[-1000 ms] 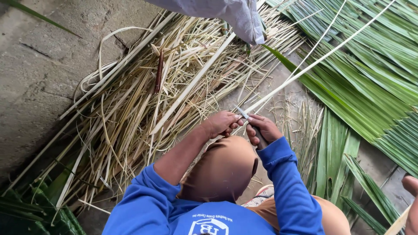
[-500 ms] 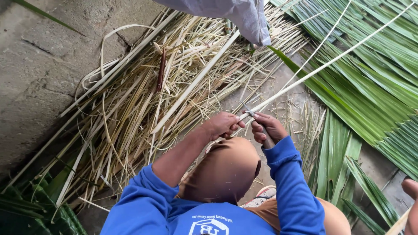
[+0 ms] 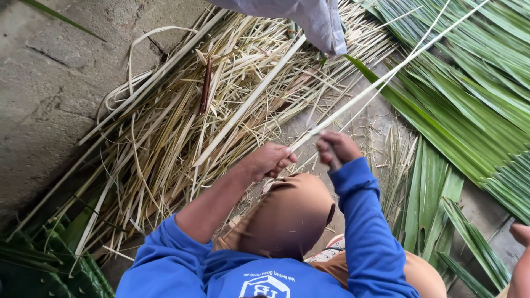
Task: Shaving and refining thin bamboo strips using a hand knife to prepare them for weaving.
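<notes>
My left hand (image 3: pixel 268 160), its sleeve pushed up, pinches the near end of a long pale palm-leaf rib (image 3: pixel 386 77). The rib runs straight away to the upper right, over the green fronds. My right hand (image 3: pixel 337 148), in a blue sleeve, is a fist just right of the rib's end, closed around the dark handle of a small knife (image 3: pixel 333 161). The blade is blurred and hidden by the fingers. Both hands hover in front of my brown head covering (image 3: pixel 290 218), a few centimetres apart.
A thick heap of dry pale strips and ribs (image 3: pixel 193 110) covers the concrete floor (image 3: pixel 49 72) on the left. Green palm fronds (image 3: pixel 469 99) lie on the right and dark ones (image 3: pixel 33 265) at lower left. Grey cloth (image 3: pixel 320 22) hangs at top. Another person's limb (image 3: pixel 519 259) shows at right.
My hands have come slightly apart, the right one shifting right. The knife blade seen between them before is now hidden, and the rib lies a little further along my left fingers.
</notes>
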